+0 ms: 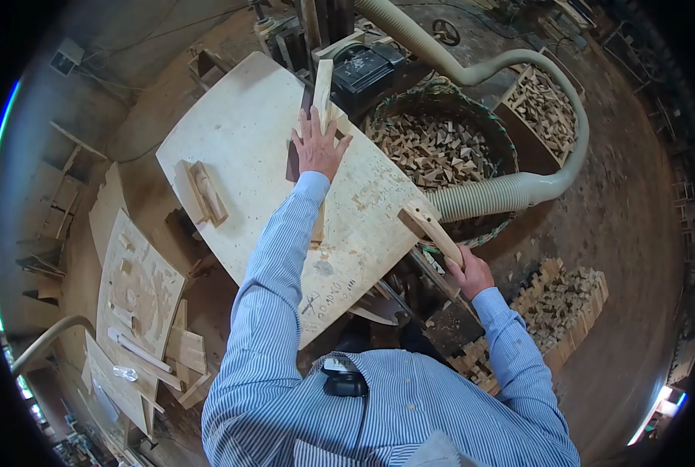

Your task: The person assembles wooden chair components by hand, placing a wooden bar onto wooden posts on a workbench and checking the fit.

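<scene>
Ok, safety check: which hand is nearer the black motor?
Left. The left hand presses the wood strip just beside the motor; the right hand grips a handle at the table edge.

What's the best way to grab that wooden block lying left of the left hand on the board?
Probably by the raised ridge along its top, coming straight down from above and pinching its long sides. The wooden block lies flat with room around it, apart from the left hand.

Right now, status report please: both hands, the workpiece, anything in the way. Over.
Left hand flat, fingers spread, on wooden strip on the table. Right hand gripping wooden handle at table edge. Wood block lies left of strip, apart.
</scene>
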Motion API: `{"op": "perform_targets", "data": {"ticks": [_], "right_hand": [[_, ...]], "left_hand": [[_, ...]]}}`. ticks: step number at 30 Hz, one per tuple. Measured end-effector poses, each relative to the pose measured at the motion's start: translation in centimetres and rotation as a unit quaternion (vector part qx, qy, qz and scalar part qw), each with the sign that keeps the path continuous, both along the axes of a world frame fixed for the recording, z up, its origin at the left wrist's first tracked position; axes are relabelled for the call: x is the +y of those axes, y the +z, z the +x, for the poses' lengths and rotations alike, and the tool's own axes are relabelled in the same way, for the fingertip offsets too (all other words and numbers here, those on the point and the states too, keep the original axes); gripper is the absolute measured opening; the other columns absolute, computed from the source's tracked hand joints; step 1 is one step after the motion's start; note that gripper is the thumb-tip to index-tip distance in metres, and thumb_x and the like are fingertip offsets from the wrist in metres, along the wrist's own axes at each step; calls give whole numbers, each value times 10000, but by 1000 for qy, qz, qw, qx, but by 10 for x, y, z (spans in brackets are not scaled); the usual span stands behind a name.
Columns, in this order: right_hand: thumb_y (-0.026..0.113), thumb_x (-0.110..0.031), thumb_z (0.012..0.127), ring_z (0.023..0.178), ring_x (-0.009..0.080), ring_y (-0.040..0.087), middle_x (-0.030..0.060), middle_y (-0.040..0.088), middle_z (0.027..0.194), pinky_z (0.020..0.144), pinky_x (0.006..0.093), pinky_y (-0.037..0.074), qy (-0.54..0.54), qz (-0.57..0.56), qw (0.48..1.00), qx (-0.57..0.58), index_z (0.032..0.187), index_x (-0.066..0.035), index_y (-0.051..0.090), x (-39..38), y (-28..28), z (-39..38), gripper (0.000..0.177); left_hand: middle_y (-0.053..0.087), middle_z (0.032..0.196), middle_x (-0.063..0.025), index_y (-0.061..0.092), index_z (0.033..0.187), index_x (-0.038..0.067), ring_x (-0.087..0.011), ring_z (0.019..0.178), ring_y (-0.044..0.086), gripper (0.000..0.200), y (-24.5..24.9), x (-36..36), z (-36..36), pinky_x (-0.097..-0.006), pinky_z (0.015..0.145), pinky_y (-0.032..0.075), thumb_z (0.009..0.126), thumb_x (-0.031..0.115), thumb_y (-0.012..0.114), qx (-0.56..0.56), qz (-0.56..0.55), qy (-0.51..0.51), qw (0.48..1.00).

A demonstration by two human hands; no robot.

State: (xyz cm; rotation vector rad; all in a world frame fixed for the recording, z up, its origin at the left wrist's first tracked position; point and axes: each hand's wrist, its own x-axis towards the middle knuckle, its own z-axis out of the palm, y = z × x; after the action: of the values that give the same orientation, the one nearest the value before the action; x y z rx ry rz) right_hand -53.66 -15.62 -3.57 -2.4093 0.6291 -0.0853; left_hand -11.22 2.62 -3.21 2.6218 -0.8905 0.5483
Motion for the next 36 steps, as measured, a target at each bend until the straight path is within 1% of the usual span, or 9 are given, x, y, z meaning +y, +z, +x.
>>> {"op": "perform_targets", "data": {"ticks": [4, 9, 14, 17, 26, 28, 32, 35, 36], "right_hand": [[641, -404, 1035, 1002, 464, 713, 238, 745, 1084, 860, 536, 569, -5, -13, 998, 57, 1344, -96, 588, 0, 20, 1, 439], [649, -397, 1031, 1004, 449, 720, 237, 746, 1104, 875, 526, 567, -6, 18, 997, 77, 1360, -105, 577, 2, 54, 3, 446], [643, -420, 1026, 1004, 438, 726, 228, 748, 1115, 876, 527, 579, -2, 23, 996, 88, 1361, -116, 574, -6, 73, 2, 457], [638, -436, 1026, 997, 435, 729, 224, 752, 1112, 873, 524, 589, 10, 17, 996, 87, 1352, -119, 572, -10, 80, 0, 459], [636, -464, 1027, 925, 425, 742, 214, 757, 1053, 826, 529, 601, 29, 15, 996, 89, 1328, -113, 566, -28, 126, -2, 467], [631, -478, 1031, 893, 430, 742, 217, 754, 1034, 800, 525, 608, 38, 8, 995, 93, 1302, -99, 574, -35, 154, -3, 469], [628, -461, 1034, 995, 428, 729, 217, 759, 1101, 870, 524, 585, 28, 35, 990, 133, 1349, -95, 585, -39, 162, -1, 485], [620, -491, 1036, 875, 439, 742, 232, 751, 1051, 783, 535, 611, 31, 13, 998, 62, 1284, -73, 581, -43, 164, -9, 488], [621, -492, 1035, 868, 441, 741, 232, 751, 1040, 778, 541, 609, 31, 7, 998, 62, 1275, -73, 582, -43, 161, -10, 484]], "left_hand": [[225, 1750, -197, 647, 1463, 184, -450, 1636, 121, 637, 20, -5, 3, -737, 1267, 114, 1023, 641, 584, 7, 43, -15, 999], [293, 1713, -202, 646, 1459, 170, -444, 1622, 140, 671, 32, -33, 36, -778, 1228, 160, 1014, 664, 565, 14, 107, -30, 994], [271, 1720, -189, 631, 1485, 207, -447, 1611, 180, 640, 33, -12, 20, -761, 1231, 185, 1013, 637, 581, 2, -17, -115, 993], [263, 1728, -192, 623, 1497, 202, -426, 1622, 175, 639, 30, -3, 1, -755, 1239, 179, 1018, 624, 583, 64, 103, -28, 992], [170, 1782, -182, 576, 1561, 249, -414, 1654, 81, 693, 75, -19, 10, -758, 1250, 145, 1045, 702, 479, 205, 138, 26, 969], [151, 1788, -171, 529, 1595, 321, -411, 1658, 67, 699, 92, -28, 13, -777, 1242, 144, 1036, 734, 461, 231, 158, 39, 959], [148, 1788, -171, 489, 1621, 337, -400, 1662, 53, 726, 101, -42, 20, -775, 1238, 168, 1026, 751, 460, 262, 164, 51, 950], [129, 1785, -211, 451, 1648, 306, -439, 1649, 93, 777, 110, -48, 13, -777, 1227, 173, 1017, 759, 471, 259, 185, 35, 947], [146, 1774, -233, 443, 1652, 297, -455, 1636, 127, 759, 109, -45, 8, -744, 1239, 192, 1026, 723, 495, 248, 104, 26, 963]]}}
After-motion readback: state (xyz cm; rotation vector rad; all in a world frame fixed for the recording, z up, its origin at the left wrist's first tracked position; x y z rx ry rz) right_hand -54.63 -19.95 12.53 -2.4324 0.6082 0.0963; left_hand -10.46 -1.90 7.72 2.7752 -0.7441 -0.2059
